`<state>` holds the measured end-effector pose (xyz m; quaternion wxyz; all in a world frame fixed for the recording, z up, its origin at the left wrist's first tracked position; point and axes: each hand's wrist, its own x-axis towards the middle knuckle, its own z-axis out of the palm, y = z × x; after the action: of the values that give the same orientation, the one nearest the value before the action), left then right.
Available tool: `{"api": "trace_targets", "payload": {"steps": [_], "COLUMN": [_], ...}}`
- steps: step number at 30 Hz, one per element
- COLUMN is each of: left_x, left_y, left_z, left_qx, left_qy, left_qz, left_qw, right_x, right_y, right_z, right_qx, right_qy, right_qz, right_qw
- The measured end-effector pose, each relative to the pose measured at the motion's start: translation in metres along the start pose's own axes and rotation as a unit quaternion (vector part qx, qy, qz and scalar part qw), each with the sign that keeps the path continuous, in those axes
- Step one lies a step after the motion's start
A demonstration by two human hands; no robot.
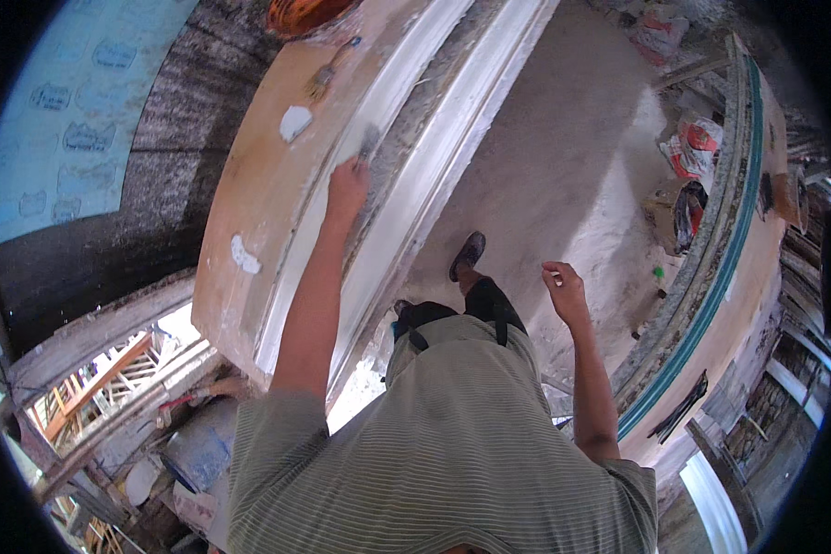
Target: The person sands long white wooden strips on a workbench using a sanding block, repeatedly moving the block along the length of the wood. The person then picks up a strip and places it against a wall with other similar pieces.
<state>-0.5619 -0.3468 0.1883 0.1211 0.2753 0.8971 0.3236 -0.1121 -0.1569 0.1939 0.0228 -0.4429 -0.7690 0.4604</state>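
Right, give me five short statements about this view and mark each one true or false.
1. The left hand holds a grey tool, too blurred to identify, at the white molding strips. True.
2. A brush lies on the tan board. True.
3. The right hand grips a hammer. False: no held object shows in it.
4. The upper-left sheet is red. False: it is a blue sheet.
5. The person wears a striped shirt. True.

No legible words or numbers.

Room above floor (544, 166); white moulding (464, 120), bench (752, 277) flanking.
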Motion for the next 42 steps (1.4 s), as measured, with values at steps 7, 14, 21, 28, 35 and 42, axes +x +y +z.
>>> {"api": "trace_targets", "payload": {"steps": [7,14,21,28,35,42], "left_x": [0.066,0.058,0.276,0.281,0.327,0.532], "left_y": [0.045,0.044,0.135,0.154,0.195,0.295], "left_z": [0.024,0.021,0.142,0.131,0.163,0.268], "left_qx": [0.042,0.09,0.003,0.058,0.039,0.004], "left_qy": [-0.051,-0.068,-0.061,-0.082,-0.036,-0.093], "left_qz": [0.015,-0.02,0.025,0.042,0.048,-0.022], "left_qw": [0.998,0.993,0.998,0.994,0.997,0.995], "right_x": [0.019,-0.014,0.027,0.134,0.168,0.216], "right_y": [0.003,0.047,0.07,0.138,0.247,0.272], "right_z": [-0.06,-0.063,-0.064,-0.101,-0.141,-0.168], "right_qx": [0.043,0.076,0.098,0.052,0.106,0.13], "right_qy": [0.091,0.151,0.118,0.107,0.059,0.006], "right_qz": [0.048,0.142,0.145,0.166,0.37,0.38], "right_qw": [0.994,0.975,0.978,0.979,0.921,0.916]}}
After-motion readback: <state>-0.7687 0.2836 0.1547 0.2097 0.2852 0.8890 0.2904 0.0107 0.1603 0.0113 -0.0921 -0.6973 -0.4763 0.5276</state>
